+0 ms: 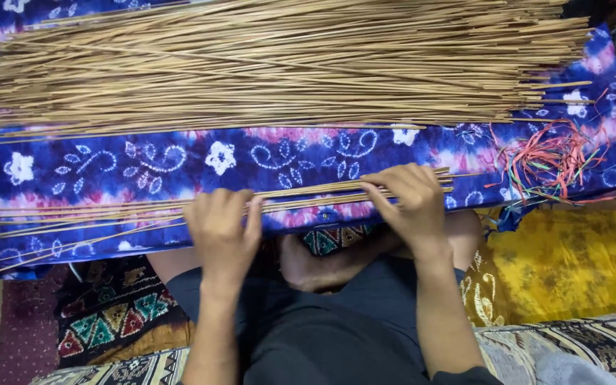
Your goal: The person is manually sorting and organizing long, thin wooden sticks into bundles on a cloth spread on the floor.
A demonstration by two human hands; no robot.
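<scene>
My left hand and my right hand both lay on a small bunch of thin sticks, dry, straw-coloured slivers, straight and hard-looking, each no thicker than a stalk. I could not count them exactly; they were perhaps a dozen or so, running crosswise in front of me, fanning apart toward my left and gathered tight toward my right. My left hand was curled over the bunch with the fingers bent down across the sticks, pressing them against the cloth. My right hand pinched the bunch near its even ends, thumb below and fingertips on top, so the sticks passed under both palms and stuck out just beyond my right fingers.

They rested on a blue tie-dye cloth, soft and creased, patterned with white flowers and loops and pink bands. Farther from me, well apart from my hands, lay one large heap of the same sticks, far too many to count, spread in a wide flat layer across the cloth. To my right, on the cloth's edge, sat one tangle of thin red and green strings. Beside it lay a crumpled yellow cloth. Under my left side was a woven mat with coloured diamond shapes. My dark trousers and bare foot lay below the hands.
</scene>
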